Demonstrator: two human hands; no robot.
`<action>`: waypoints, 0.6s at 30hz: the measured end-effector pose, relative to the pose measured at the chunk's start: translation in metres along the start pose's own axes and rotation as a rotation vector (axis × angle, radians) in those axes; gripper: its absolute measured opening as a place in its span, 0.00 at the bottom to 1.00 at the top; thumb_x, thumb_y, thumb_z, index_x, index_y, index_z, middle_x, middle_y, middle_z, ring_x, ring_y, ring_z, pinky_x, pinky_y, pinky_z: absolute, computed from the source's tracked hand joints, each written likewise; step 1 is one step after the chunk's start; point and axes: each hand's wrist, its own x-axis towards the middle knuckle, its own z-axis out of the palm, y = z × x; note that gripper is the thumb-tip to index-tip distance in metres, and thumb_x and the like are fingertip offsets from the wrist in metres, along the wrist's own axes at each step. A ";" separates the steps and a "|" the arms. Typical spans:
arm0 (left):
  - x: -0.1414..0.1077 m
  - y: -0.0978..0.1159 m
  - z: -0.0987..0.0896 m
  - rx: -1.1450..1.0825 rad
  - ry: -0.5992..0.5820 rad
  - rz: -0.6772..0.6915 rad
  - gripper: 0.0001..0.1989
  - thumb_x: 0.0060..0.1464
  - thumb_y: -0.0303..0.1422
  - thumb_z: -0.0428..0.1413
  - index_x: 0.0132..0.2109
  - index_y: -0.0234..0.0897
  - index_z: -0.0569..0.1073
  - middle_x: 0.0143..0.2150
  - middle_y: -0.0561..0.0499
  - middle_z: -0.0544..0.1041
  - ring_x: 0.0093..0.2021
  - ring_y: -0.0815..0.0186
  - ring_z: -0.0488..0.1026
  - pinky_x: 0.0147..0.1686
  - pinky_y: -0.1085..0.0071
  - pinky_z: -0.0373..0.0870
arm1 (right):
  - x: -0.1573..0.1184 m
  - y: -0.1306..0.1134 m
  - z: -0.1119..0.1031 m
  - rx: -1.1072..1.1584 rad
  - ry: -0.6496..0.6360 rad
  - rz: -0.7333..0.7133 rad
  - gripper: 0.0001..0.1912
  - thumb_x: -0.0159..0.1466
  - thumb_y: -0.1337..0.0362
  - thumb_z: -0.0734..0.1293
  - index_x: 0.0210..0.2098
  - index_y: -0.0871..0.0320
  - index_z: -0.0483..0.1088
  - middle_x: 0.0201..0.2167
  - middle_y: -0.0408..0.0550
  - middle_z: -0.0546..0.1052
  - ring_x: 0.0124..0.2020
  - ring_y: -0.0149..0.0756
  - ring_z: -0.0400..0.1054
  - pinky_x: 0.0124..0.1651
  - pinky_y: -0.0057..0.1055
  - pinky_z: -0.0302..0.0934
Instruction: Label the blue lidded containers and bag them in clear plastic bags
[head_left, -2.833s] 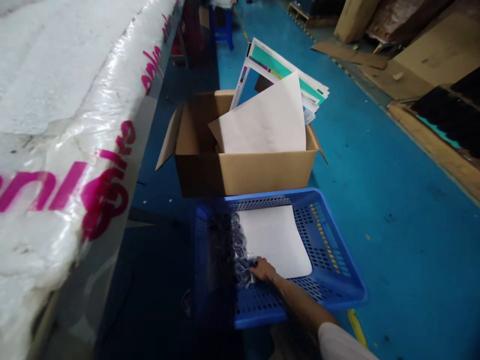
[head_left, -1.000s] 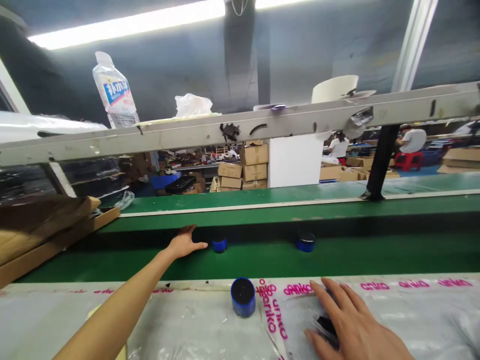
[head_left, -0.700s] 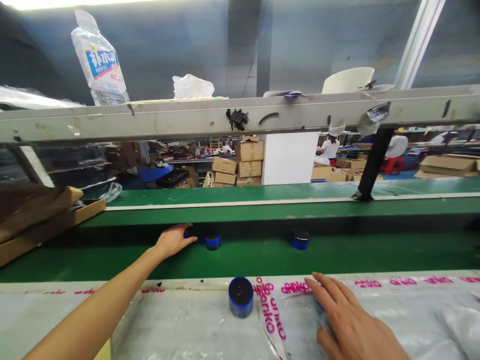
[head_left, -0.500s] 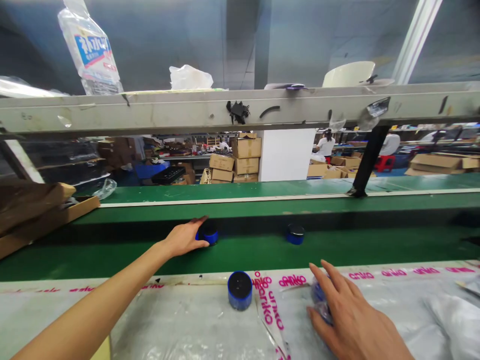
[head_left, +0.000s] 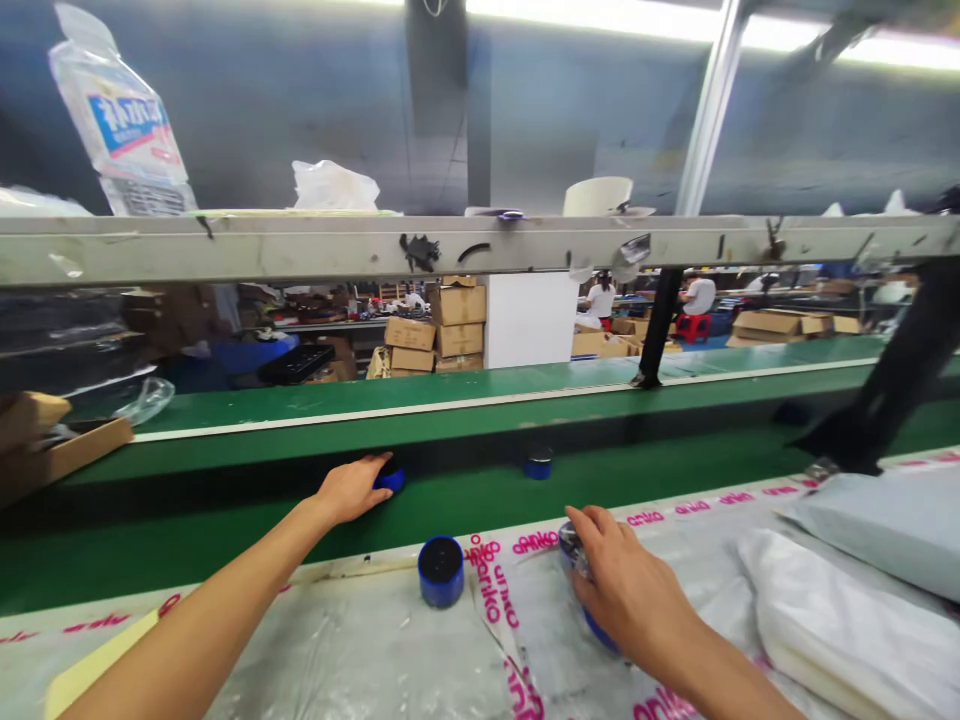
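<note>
My left hand [head_left: 351, 490] reaches over the green belt, thumb and fingers closed about the left side of a short blue cylinder [head_left: 393, 480] with a dark top. On the plastic-covered table, my right hand [head_left: 626, 580] curls round a blue cylinder [head_left: 571, 540] that has shiny clear plastic on it; the palm hides most of it. Between the hands, another blue cylinder [head_left: 441, 572] with a black top stands upright near the table's far edge. Farther along the belt sits one more blue cylinder [head_left: 538, 464], apart from both hands.
A grey shelf beam [head_left: 300, 252] crosses above the green belt [head_left: 300, 545], carrying a plastic bottle [head_left: 127, 125] and a roll of tape [head_left: 598, 197]. A black post [head_left: 660, 325] stands behind. White bags [head_left: 840, 620] lie at right. Two people sit in the background.
The view has turned right and tilted up. My left fingers have drawn in around the cylinder on the belt. My right hand has closed further over its plastic-covered cylinder.
</note>
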 end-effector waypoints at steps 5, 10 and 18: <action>-0.034 0.015 -0.017 -0.018 0.057 -0.040 0.30 0.58 0.41 0.56 0.65 0.39 0.64 0.62 0.41 0.73 0.57 0.48 0.74 0.54 0.56 0.70 | 0.000 0.004 -0.002 0.041 0.005 0.065 0.26 0.65 0.68 0.64 0.62 0.62 0.64 0.53 0.61 0.73 0.51 0.52 0.72 0.43 0.39 0.68; -0.099 0.024 -0.032 -0.072 0.038 -0.031 0.31 0.59 0.49 0.53 0.65 0.43 0.63 0.61 0.46 0.75 0.55 0.50 0.76 0.51 0.59 0.71 | 0.001 0.002 -0.008 0.066 0.003 0.102 0.21 0.64 0.65 0.65 0.56 0.62 0.68 0.49 0.60 0.73 0.43 0.52 0.76 0.38 0.37 0.64; -0.145 0.074 -0.010 -0.164 -0.024 -0.080 0.29 0.55 0.45 0.56 0.63 0.46 0.66 0.56 0.48 0.78 0.52 0.49 0.77 0.49 0.57 0.72 | -0.005 0.001 -0.010 0.101 -0.017 0.087 0.20 0.65 0.65 0.62 0.56 0.63 0.65 0.45 0.61 0.76 0.42 0.53 0.76 0.38 0.39 0.62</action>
